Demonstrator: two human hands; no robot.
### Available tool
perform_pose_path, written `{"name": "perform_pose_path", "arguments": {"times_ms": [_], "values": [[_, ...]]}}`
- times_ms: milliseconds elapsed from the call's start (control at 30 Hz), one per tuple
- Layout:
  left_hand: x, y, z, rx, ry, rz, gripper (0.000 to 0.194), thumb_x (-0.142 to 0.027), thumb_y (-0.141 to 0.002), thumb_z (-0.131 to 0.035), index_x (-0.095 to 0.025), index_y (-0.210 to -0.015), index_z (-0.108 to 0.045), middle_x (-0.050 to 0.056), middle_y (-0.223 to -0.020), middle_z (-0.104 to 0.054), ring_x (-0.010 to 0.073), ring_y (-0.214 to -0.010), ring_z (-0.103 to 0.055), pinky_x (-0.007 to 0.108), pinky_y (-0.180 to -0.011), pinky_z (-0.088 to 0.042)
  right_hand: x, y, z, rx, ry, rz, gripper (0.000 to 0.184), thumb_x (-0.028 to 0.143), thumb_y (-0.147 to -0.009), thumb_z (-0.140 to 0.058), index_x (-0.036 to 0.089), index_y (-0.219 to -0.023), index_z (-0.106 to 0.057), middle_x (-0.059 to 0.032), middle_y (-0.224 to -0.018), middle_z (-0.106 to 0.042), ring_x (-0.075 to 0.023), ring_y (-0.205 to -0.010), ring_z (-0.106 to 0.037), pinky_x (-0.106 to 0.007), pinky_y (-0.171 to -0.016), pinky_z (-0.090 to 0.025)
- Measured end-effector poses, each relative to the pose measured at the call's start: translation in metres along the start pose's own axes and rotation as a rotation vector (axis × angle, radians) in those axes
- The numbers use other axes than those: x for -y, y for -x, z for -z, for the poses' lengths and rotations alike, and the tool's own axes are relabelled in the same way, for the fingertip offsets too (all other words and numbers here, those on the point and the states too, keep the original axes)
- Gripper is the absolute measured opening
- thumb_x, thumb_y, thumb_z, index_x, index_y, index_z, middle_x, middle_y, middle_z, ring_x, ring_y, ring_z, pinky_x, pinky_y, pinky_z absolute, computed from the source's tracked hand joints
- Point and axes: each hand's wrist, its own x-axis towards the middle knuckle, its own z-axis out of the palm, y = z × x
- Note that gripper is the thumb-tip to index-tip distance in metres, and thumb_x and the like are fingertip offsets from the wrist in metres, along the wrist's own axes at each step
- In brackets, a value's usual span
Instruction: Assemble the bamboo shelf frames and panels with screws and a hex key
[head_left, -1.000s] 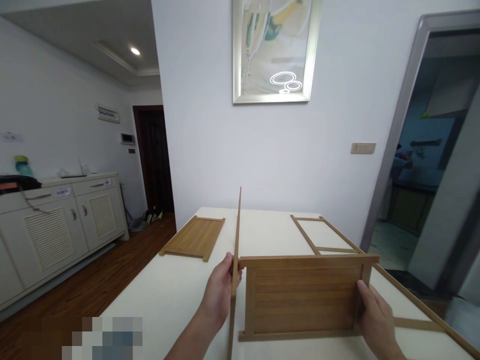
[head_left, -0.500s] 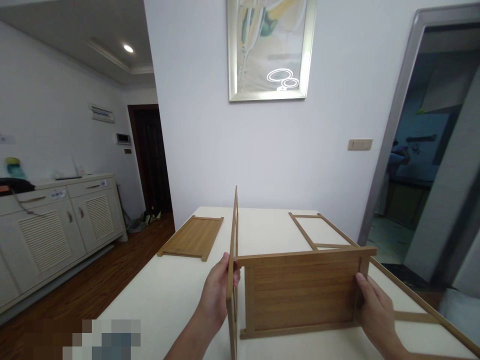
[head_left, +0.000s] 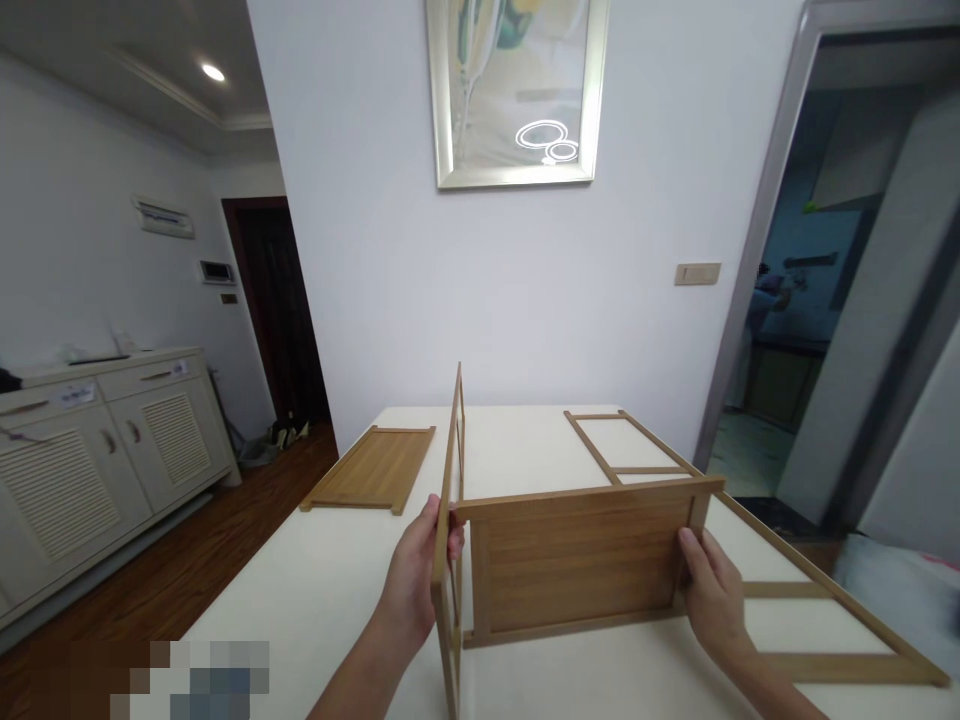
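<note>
My left hand (head_left: 417,560) is closed around a slim wooden side frame (head_left: 444,540), which stands on edge above the table and points away from me. A wooden shelf panel (head_left: 577,575) is held upright on its long side, its left end against or very close to that frame; whether the two are joined I cannot tell. At the panel's right end, my right hand (head_left: 712,595) grips the edge, thumb on the near face and fingers hidden behind. A second wooden shelf panel (head_left: 371,468) lies flat at the table's far left.
On the right of the white table (head_left: 300,590) lies another wooden frame with crossbars (head_left: 795,590), partly behind the held panel. A wall (head_left: 375,280) with a framed picture (head_left: 517,177) rises behind. A white cabinet (head_left: 157,430) stands left; a doorway (head_left: 765,300) opens right.
The whole view has shifted, so everything sits a little further left and higher. Both hands keep their hold on the frame and the panel, which stay together in nearly the same pose.
</note>
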Motion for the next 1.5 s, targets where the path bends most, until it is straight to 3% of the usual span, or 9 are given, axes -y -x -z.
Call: {"name": "perform_pose_path", "arguments": {"times_ms": [300,433,700,867,1100,1500], "values": [[-0.006,0.003,0.002,0.005,-0.034,-0.016,0.032,-0.045,-0.074,-0.076,-0.017,-0.073,-0.061,-0.002,-0.057,-0.054,0.0092,-0.047,-0.044,0.023,-0.044,-0.033,-0.006,0.008,0.000,0.028,-0.001,-0.046,0.044,0.065,-0.081,-0.054,0.022,-0.074,-0.052,0.0016,-0.067,-0.052,-0.0177,-0.065,-0.046,-0.030,-0.059,-0.039],[-0.010,0.007,-0.004,0.021,0.005,-0.042,0.028,-0.039,-0.075,-0.075,-0.017,-0.068,-0.059,-0.001,-0.057,-0.054,0.0106,-0.051,-0.049,0.024,-0.051,-0.040,-0.010,0.007,0.001,0.026,-0.010,-0.030,0.043,0.064,-0.082,-0.054,0.022,-0.074,-0.050,0.0029,-0.066,-0.048,-0.0159,-0.062,-0.042,-0.029,-0.056,-0.036],[-0.011,0.008,-0.009,-0.002,0.053,-0.043,0.029,-0.040,-0.079,-0.071,-0.017,-0.067,-0.060,-0.001,-0.060,-0.056,0.0097,-0.051,-0.051,0.025,-0.058,-0.046,-0.016,0.003,0.002,0.034,-0.031,0.010,0.039,0.060,-0.084,-0.054,0.022,-0.080,-0.053,0.0023,-0.070,-0.051,-0.0166,-0.066,-0.044,-0.029,-0.060,-0.038],[-0.011,0.008,-0.011,0.011,0.083,-0.101,0.026,-0.037,-0.074,-0.077,-0.017,-0.068,-0.060,-0.003,-0.059,-0.056,0.0086,-0.049,-0.048,0.023,-0.054,-0.042,-0.020,0.004,0.001,0.055,-0.041,-0.006,0.037,0.059,-0.084,-0.055,0.022,-0.080,-0.053,0.0032,-0.067,-0.048,-0.0162,-0.064,-0.043,-0.029,-0.059,-0.038],[-0.010,0.009,-0.010,0.003,0.054,-0.055,0.028,-0.040,-0.074,-0.075,-0.017,-0.070,-0.061,-0.002,-0.058,-0.054,0.0093,-0.047,-0.046,0.022,-0.047,-0.038,-0.019,0.008,-0.001,0.057,-0.040,-0.015,0.039,0.061,-0.085,-0.053,0.022,-0.080,-0.050,0.0037,-0.066,-0.045,-0.0156,-0.062,-0.041,-0.029,-0.057,-0.036],[-0.010,0.008,-0.010,0.053,0.071,-0.089,0.025,-0.032,-0.072,-0.078,-0.017,-0.070,-0.059,-0.002,-0.063,-0.058,0.0104,-0.053,-0.052,0.023,-0.055,-0.045,-0.018,0.012,-0.003,0.061,-0.014,-0.022,0.037,0.060,-0.087,-0.050,0.024,-0.079,-0.047,0.0031,-0.069,-0.044,-0.0169,-0.064,-0.040,-0.031,-0.058,-0.037]]}}
